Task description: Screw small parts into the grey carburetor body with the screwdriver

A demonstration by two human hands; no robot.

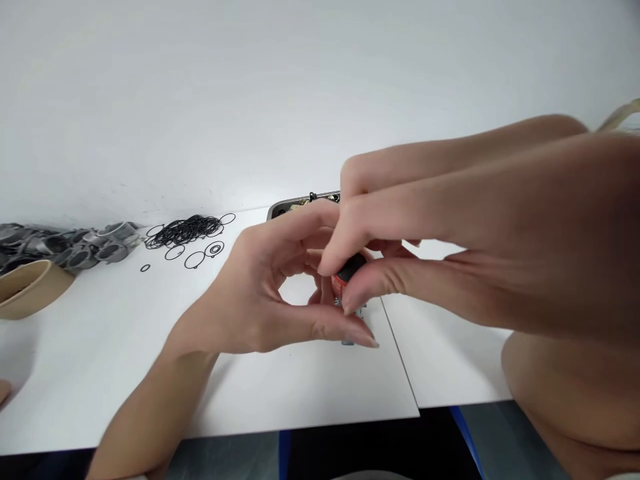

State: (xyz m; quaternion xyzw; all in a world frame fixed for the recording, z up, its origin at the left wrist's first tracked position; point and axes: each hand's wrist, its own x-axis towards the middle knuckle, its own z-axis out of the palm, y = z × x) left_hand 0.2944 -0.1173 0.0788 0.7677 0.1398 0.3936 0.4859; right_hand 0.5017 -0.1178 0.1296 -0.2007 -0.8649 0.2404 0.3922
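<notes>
My right hand (425,233) comes in from the right, thumb and forefinger pinching the black and red handle (350,270) of what looks like a screwdriver. Its black end points up towards me, and its lower part is hidden. Just below it, my left hand (265,287) is curled, thumb stretched along the near side and fingers bent behind. Between the left thumb and fingers sits a small grey metal part (348,343), mostly covered by the thumb. The two hands meet over the table, and I cannot see where the tool's tip touches the part.
On the white table (280,393), black rubber rings (187,231) lie heaped at the back left. Grey metal housings (95,247) are piled farther left, behind a tan bowl (40,290). A dark tray (280,208) of small parts stands behind my hands. A table seam (400,353) runs at right.
</notes>
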